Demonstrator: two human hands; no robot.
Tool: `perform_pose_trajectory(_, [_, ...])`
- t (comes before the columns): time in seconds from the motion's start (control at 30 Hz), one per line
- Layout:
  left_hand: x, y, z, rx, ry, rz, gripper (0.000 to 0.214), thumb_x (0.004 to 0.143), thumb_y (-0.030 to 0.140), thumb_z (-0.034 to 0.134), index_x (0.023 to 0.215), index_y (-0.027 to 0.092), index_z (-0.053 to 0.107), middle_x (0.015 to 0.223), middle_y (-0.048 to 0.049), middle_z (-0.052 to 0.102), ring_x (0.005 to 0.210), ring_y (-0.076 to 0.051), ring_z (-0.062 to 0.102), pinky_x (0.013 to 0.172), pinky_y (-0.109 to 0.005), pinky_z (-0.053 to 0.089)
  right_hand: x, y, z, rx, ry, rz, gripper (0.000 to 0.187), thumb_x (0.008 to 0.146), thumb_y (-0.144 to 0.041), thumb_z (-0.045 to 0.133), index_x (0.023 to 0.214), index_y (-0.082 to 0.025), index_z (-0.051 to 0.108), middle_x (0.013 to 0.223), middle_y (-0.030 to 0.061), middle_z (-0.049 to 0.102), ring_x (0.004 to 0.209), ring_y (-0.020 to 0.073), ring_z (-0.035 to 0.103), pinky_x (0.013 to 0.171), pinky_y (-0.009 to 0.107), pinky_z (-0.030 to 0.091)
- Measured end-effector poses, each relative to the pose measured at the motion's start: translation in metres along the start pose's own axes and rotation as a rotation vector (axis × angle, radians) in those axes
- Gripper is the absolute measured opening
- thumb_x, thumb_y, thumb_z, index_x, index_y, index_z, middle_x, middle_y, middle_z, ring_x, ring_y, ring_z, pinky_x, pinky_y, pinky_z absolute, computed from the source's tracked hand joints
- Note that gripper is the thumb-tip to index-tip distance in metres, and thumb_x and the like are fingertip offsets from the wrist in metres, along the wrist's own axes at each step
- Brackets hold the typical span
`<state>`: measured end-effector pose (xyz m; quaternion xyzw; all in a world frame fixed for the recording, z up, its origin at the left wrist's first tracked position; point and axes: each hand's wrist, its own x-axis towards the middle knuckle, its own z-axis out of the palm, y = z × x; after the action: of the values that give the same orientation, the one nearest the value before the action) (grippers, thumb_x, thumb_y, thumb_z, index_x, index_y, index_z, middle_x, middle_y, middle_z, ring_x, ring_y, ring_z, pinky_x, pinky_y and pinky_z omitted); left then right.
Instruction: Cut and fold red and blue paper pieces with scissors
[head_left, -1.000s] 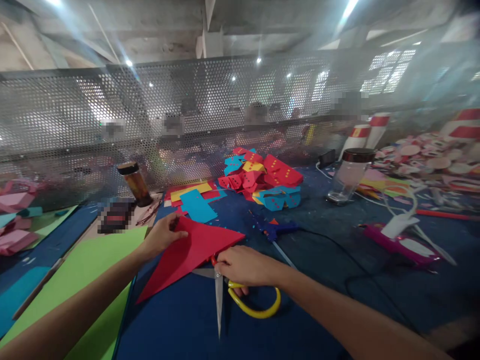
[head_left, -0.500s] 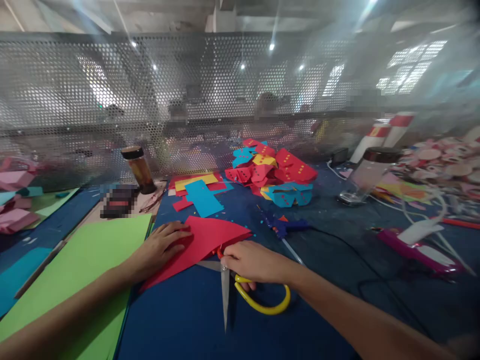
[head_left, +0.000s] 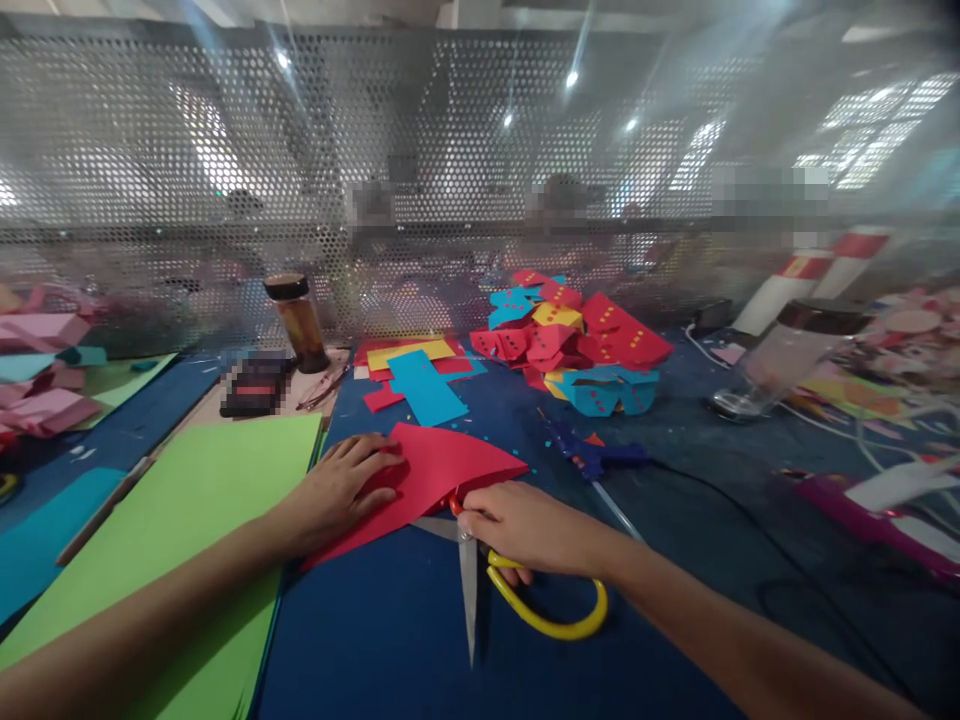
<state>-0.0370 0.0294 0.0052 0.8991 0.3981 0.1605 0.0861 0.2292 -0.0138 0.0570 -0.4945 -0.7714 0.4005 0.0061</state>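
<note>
- Head view: the left hand [head_left: 337, 490] lies palm down on the red sheet [head_left: 446, 455], its fingers loosely spread and pressing from above, not pinching
- The right hand [head_left: 536, 525] is closed around the scissors [head_left: 468, 595], with a yellow loop showing below it and a bit of red by the fingertips
- The blades stand wide apart: one points toward the wearer over the blue table [head_left: 360, 650], the other points left to the sheet's near edge; whether its tip goes under the paper, I cannot tell
- The red sheet lies on the table between the two hands, one corner reaching right past the right hand's knuckles
- Green sheets [head_left: 217, 520] lie under the left forearm
- Beyond the red sheet is a blue strip [head_left: 427, 388] on other cut paper, and right of that a pile [head_left: 547, 340] of folded red, blue and yellow pieces
- A blue glue gun [head_left: 596, 455] lies beyond the right hand, its cord trailing right
- A dark-lidded bottle [head_left: 300, 330] stands at back left, and a clear jar [head_left: 787, 350] at right
- Perforated mesh [head_left: 420, 110] runs behind the table
</note>
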Motion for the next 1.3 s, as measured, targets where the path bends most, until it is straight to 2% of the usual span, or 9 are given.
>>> perform_pose_trajectory(0.37, [0.0,-0.003,0.002,0.015,-0.003,0.009,0.033,0.097,0.04,0.047,0.129,0.031,0.052,0.14,-0.0047,0.05,0.127,-0.028,0.045,0.106,-0.049,0.038,0.0,-0.008,0.001,-0.024,0.008,-0.002,0.026,0.091,-0.025,0.037,0.068,-0.019,0.048,0.048,-0.0047,0.052,0.038,0.0076,0.047,0.044,0.018,0.035])
perform_pose_trajectory(0.57, [0.0,-0.003,0.0,0.015,-0.012,0.012,0.035,0.097,0.039,0.048,0.131,0.031,0.051,0.14,-0.0049,0.05,0.127,-0.028,0.045,0.107,-0.05,0.036,0.003,-0.011,0.004,-0.027,0.014,-0.013,0.026,0.092,-0.027,0.037,0.069,-0.019,0.046,0.049,-0.0033,0.054,0.041,0.009,0.052,0.045,0.019,0.036])
perform_pose_trajectory(1.3, [-0.001,-0.003,-0.003,-0.026,-0.012,-0.004,0.037,0.097,0.041,0.048,0.132,0.031,0.052,0.14,-0.0046,0.051,0.127,-0.028,0.046,0.108,-0.048,0.036,0.004,-0.018,0.009,-0.054,0.02,-0.012,0.028,0.093,-0.029,0.037,0.068,-0.02,0.047,0.047,-0.0041,0.054,0.041,0.0093,0.054,0.043,0.019,0.035])
